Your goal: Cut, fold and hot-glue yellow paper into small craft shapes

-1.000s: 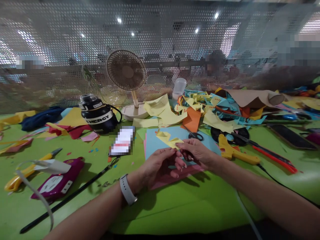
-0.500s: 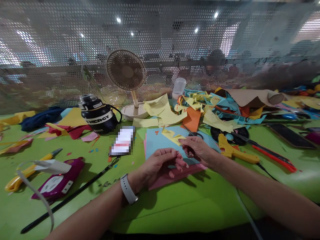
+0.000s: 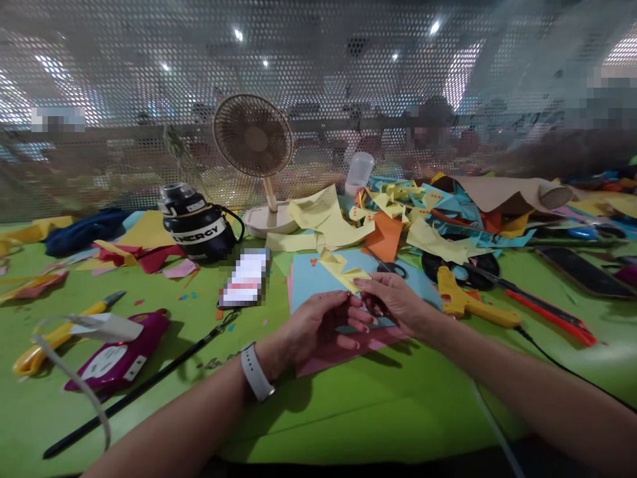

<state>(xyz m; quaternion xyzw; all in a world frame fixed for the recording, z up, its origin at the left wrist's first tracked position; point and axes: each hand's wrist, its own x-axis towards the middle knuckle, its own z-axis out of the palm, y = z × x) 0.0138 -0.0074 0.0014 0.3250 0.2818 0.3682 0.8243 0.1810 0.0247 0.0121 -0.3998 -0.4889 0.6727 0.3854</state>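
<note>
My right hand (image 3: 401, 304) pinches a folded yellow paper piece (image 3: 339, 269) between thumb and fingers, above a stack of paper. A light blue sheet (image 3: 306, 282) tops that stack, and a pink sheet (image 3: 318, 362) juts out below it. Close beside it, my left hand (image 3: 321, 324) hovers with its fingers apart and curved; its thumb tip comes near the right fingers. I see nothing held in it. Behind the right hand lie scissors (image 3: 397, 268) with dark handles, partly covered. A yellow glue gun (image 3: 460, 304) rests to the right of the hands.
A red-handled tool (image 3: 552, 315) and a dark phone (image 3: 584, 271) lie right. Paper scraps (image 3: 393, 199) heap at the back beside a fan (image 3: 255, 136). Left are a black bottle (image 3: 199, 226), a lit phone (image 3: 245, 277), a purple device (image 3: 122, 352) and a yellow-handled cutter (image 3: 64, 332).
My left hand's fingers have spread further apart, and the thumb has shifted slightly up. My right hand keeps its pinch on the yellow paper piece. The view has moved slightly.
</note>
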